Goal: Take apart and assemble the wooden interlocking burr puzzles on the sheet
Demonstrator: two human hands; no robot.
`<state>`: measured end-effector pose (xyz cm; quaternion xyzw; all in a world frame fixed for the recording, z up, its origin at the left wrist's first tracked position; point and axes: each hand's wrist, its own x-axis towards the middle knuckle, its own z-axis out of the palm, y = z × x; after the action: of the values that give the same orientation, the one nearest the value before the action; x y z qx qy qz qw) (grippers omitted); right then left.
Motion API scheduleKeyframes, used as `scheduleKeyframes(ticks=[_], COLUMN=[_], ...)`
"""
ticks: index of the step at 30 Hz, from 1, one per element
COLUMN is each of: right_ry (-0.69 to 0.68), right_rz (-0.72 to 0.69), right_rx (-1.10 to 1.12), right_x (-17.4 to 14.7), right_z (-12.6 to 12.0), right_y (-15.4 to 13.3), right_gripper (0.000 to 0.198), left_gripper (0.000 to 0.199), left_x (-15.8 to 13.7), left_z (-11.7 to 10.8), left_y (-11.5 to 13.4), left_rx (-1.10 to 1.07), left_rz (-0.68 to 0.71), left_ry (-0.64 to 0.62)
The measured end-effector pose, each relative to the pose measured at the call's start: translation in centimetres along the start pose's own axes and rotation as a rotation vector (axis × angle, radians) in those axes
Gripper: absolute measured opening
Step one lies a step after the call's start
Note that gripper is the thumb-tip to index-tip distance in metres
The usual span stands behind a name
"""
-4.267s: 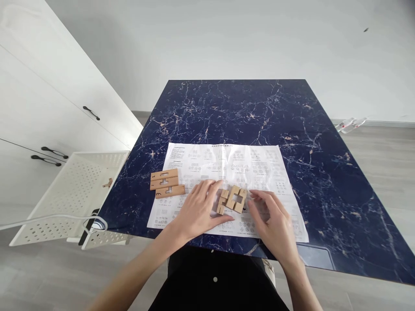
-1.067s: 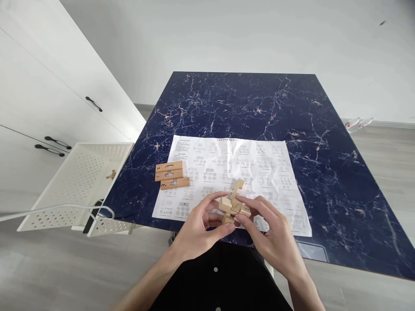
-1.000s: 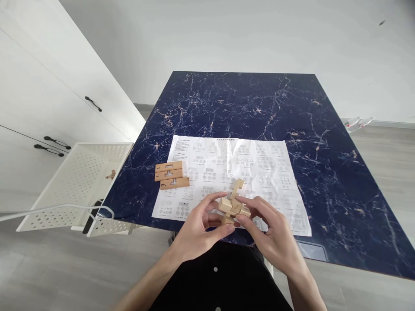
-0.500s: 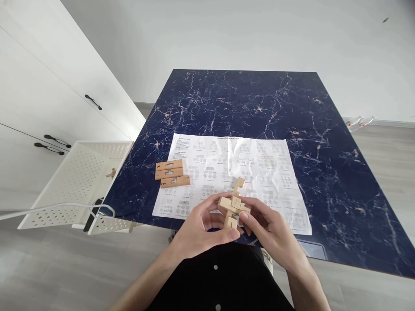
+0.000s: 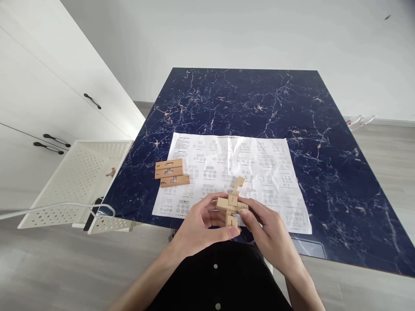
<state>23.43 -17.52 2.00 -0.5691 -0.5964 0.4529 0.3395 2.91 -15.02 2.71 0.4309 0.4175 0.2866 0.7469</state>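
A wooden interlocking puzzle (image 5: 227, 204) of crossed, notched bars is held between my two hands, above the near edge of the table. My left hand (image 5: 202, 226) grips it from the left, its thumb at the lower end of the upright bar. My right hand (image 5: 264, 224) closes on the right end of the cross bar with thumb and fingers. A notched wooden piece (image 5: 239, 185) lies just beyond the puzzle, over the sheet; whether it touches the puzzle I cannot tell. Beneath is a creased instruction sheet (image 5: 256, 172) printed with small diagrams.
Several numbered wooden pieces (image 5: 169, 172) with cut-outs lie on the sheet's left edge. The blue marbled table (image 5: 243, 103) stands by a wall. At left are a white perforated bin (image 5: 71, 177) with a small wooden piece (image 5: 111, 172) inside, a white cable (image 5: 58, 206) and cabinets (image 5: 48, 86).
The puzzle has turned slightly in my hands, its cross bar now lying more level. My right thumb has shifted a little up along it. The numbered pieces stay put.
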Motion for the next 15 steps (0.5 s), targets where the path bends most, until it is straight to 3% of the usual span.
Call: scheduleKeyframes(ticks=[15], right_ry=[-0.022], right_rz=[0.059], right_rx=[0.044], right_x=[0.18], right_z=[-0.11], right_y=[-0.20], right_gripper=[0.049], left_gripper=[0.062], left_x=[-0.18], left_z=[0.13], left_y=[0.28], left_rx=[0.029], left_rz=[-0.012], left_ry=[0.026])
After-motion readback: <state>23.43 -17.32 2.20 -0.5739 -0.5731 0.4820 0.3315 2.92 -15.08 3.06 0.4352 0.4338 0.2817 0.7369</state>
